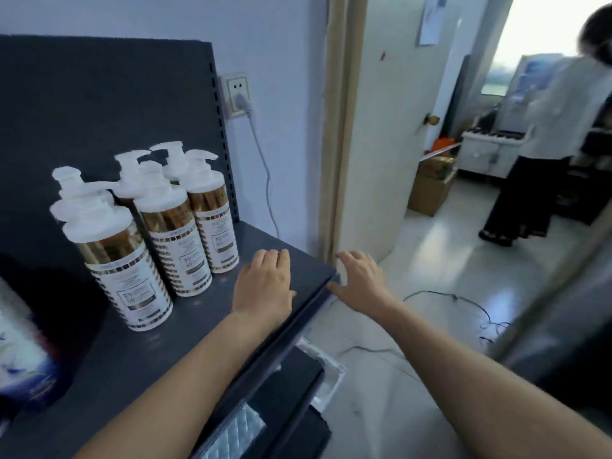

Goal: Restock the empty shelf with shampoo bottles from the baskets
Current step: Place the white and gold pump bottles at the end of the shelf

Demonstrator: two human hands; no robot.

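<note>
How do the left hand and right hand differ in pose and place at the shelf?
The left hand lies over the shelf top, right of the bottles; the right hand is past the shelf's corner, above the floor. The left hand's fingers are together and bent down; the right hand's are spread. Both are palm down and hold nothing.

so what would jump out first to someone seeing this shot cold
The cluster of white pump-top bottles with gold-and-white labels stands out first, upright on the dark grey shelf at left. Next the two bare hands at its right front corner: the left hand lies on the shelf top, the right hand spreads just past the corner, both empty. A blurred person in a white top stands beyond the door frame, far right.
</note>
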